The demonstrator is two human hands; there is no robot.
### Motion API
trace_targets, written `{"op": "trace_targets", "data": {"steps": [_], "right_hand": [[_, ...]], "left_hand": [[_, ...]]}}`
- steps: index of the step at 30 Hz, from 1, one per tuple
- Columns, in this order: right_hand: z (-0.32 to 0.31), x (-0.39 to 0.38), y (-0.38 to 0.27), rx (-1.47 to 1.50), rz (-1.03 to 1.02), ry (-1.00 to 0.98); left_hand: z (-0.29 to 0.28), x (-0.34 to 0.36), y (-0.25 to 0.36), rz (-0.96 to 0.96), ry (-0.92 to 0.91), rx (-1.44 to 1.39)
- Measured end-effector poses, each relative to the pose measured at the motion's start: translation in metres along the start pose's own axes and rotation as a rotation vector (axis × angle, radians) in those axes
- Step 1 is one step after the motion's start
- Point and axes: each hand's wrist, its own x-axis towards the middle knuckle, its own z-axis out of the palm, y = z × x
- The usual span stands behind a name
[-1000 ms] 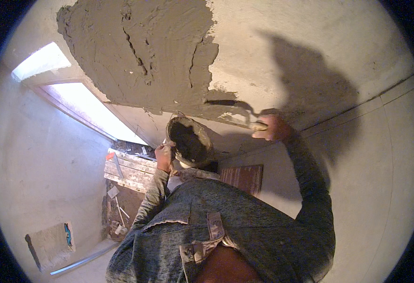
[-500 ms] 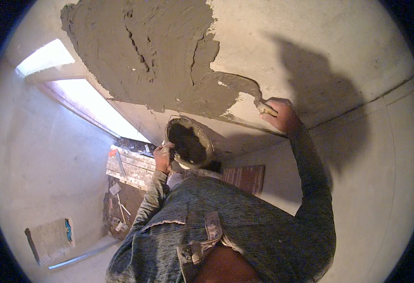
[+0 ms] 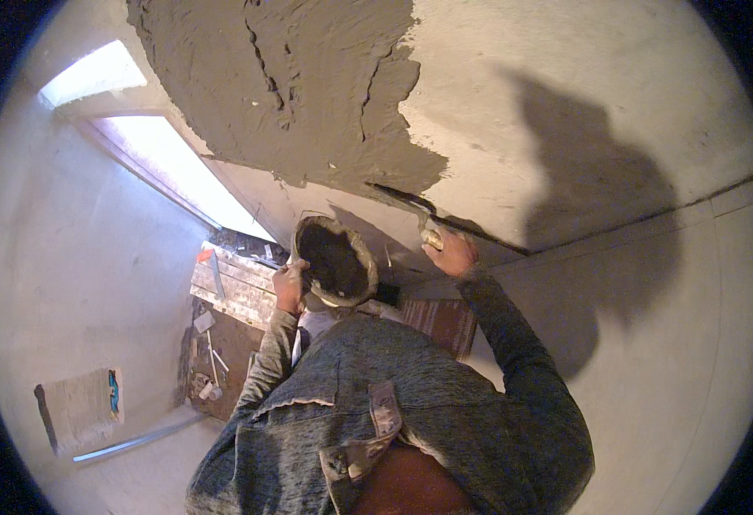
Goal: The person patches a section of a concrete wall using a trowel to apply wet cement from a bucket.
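Nearest is the person's dark grey shirt (image 3: 376, 369), worn open at the collar. Just past it, the left hand (image 3: 289, 287) is closed on the left rim of a bucket (image 3: 367, 262), which tilts so that the dark, wet mortar (image 3: 333, 262) inside shows. To its right, the right hand (image 3: 456, 253) grips the handle of a trowel (image 3: 404, 198), its narrow dark blade pointing up and left by the lower edge of a grey plaster patch (image 3: 308, 86); whether the blade touches there I cannot tell. The patch has several dark cracks and a ragged right edge against a pale, bare surface (image 3: 471, 112), on which a large shadow (image 3: 599, 172) falls. Farther off, weathered boards (image 3: 243, 292) lie left of the bucket, a reddish striped panel (image 3: 441, 324) stands to the right, and a bright opening (image 3: 170, 167) slants at upper left.
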Motion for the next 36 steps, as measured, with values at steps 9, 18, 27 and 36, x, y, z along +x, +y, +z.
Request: {"op": "trace_targets", "data": {"steps": [9, 18, 27, 36], "right_hand": [[-0.030, 0.000, -0.002, -0.027, 0.036, 0.165], [-0.046, -0.026, 0.006, 0.102, 0.001, 0.312], [0.001, -0.021, 0.025, -0.079, -0.015, 0.136], [0.030, 0.009, 0.042, -0.154, -0.043, 0.010]], "left_hand": [[-0.008, -0.025, 0.002, -0.117, 0.106, -0.066], [-0.032, -0.021, -0.034, -0.061, 0.050, -0.028], [-0.031, -0.039, -0.035, -0.031, 0.056, 0.062], [-0.024, -0.046, -0.037, -0.069, 0.119, -0.021]]}}
